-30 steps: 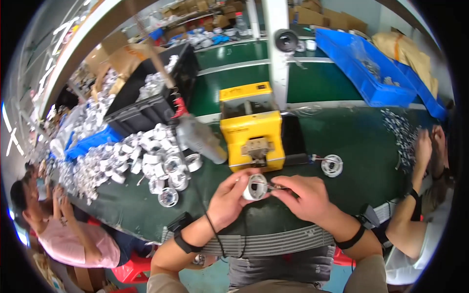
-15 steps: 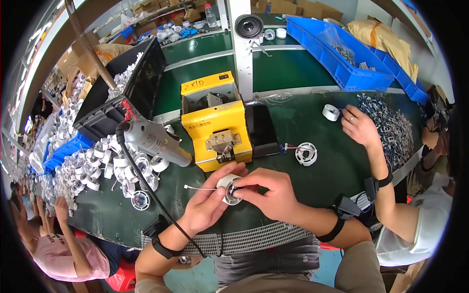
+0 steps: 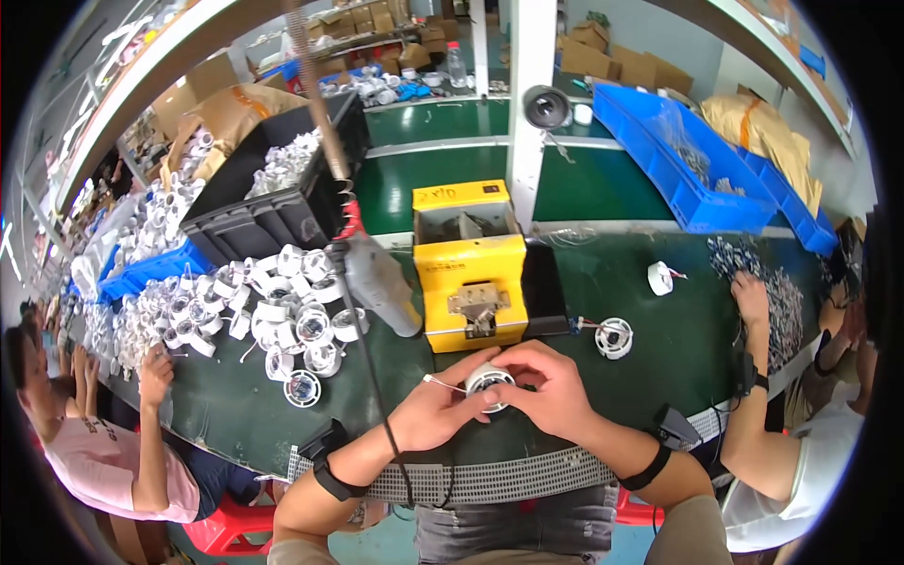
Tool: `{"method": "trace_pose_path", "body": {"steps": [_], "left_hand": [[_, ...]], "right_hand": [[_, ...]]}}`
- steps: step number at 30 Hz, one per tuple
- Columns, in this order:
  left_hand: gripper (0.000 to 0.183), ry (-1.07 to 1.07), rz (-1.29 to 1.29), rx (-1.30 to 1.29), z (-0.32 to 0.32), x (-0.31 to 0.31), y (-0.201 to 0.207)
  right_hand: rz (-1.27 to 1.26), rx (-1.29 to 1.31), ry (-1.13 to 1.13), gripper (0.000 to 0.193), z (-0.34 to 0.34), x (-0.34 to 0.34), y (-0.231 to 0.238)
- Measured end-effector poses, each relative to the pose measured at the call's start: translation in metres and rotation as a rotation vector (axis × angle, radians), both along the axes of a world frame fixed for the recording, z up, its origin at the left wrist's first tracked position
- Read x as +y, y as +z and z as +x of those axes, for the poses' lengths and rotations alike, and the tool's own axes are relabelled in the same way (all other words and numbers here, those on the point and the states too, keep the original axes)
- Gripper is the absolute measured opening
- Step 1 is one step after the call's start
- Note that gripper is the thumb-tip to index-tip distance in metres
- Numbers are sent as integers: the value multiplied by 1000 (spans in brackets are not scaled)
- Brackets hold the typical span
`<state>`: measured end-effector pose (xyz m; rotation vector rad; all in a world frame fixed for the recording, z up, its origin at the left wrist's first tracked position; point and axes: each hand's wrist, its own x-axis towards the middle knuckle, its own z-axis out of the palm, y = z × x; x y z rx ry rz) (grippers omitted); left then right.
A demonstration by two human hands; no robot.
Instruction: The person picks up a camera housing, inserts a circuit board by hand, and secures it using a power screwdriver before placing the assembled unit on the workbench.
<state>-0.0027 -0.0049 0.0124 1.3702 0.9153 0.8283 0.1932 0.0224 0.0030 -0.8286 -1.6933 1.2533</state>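
Both my hands meet over the green table in front of me, holding one small round white lamp housing [image 3: 490, 381] with a thin wire sticking out to its left. My left hand [image 3: 438, 414] grips it from below and the left. My right hand [image 3: 546, 386] covers it from the right and above. Just beyond them stands a yellow box-shaped machine [image 3: 471, 273]. A grey hanging power screwdriver [image 3: 381, 287] dangles left of the machine. Another white round housing [image 3: 614, 337] lies to the right of my hands.
A heap of white lamp housings [image 3: 282, 315] covers the table's left side. A black crate [image 3: 273, 202] and blue bins [image 3: 697, 160] stand behind. A person on the left [image 3: 104, 443] and another on the right [image 3: 782, 433] work at the same table.
The view has shifted, so the machine and table sit differently in the picture. My hands stay together on the white housing. The neighbour's hand on the right has moved back toward the small parts.
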Motion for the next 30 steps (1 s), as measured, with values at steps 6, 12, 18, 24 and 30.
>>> {"method": "trace_pose_path", "body": {"steps": [6,12,18,24,30], "left_hand": [[37,37,-4,-189,-7,7,-13],[34,35,-149,-139,-4,9,-23],[33,98,-267,-282,-3,14,-14],[38,159,-393,-267,-4,17,-22],[40,169,-420,-243,-8,16,-18]], "right_hand": [[446,-236,-106,28,-11,12,33],[448,-244,-194,70,-89,33,55],[577,45,-138,63,-107,35,55],[402,481,-275,51,-81,53,73],[359,499,-360,38,-77,68,68]]}}
